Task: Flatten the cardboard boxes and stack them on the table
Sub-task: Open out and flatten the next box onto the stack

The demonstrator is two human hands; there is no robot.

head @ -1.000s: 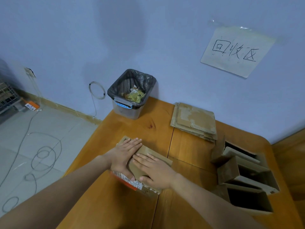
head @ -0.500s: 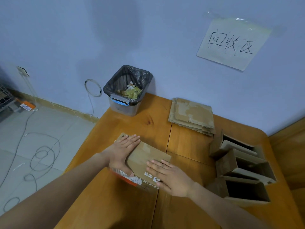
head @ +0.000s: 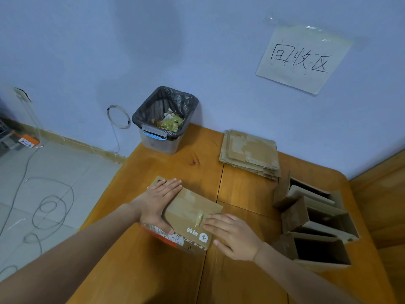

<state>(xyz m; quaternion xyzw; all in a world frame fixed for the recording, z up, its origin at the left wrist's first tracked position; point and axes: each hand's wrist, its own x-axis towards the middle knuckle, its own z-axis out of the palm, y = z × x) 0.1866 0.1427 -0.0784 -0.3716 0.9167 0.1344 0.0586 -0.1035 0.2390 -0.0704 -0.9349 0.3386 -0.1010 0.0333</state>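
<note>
- Your forearms enter from the bottom edge, cut off there; your elbows are out of view.
- Your left hand (head: pixel 158 204) lies flat with straight fingers on the left part of the flattened box (head: pixel 188 212), hiding the cardboard beneath it.
- Your right hand (head: pixel 233 234) rests with straight, slightly spread fingers at the box's right near corner, fingertips on the cardboard, palm over the table (head: pixel 241 191). The two hands sit apart, neither gripping.
- The box lies flat near the table's left edge, its long axis running from near right to far left; the printed label on its near edge is partly covered by your left thumb.
- Bare wood lies beyond the box, between it and the far items.
- To your right, three open boxes (head: pixel 315 224) stand in a row near the right edge; their insides are dark and hard to read.
- Farther back, a stack of flat cardboard (head: pixel 251 153) lies near the wall.
- At the far left corner stands a bin (head: pixel 164 121) lined with a black bag.
- A handwritten paper sign (head: pixel 303 59) is taped to the wall.
</note>
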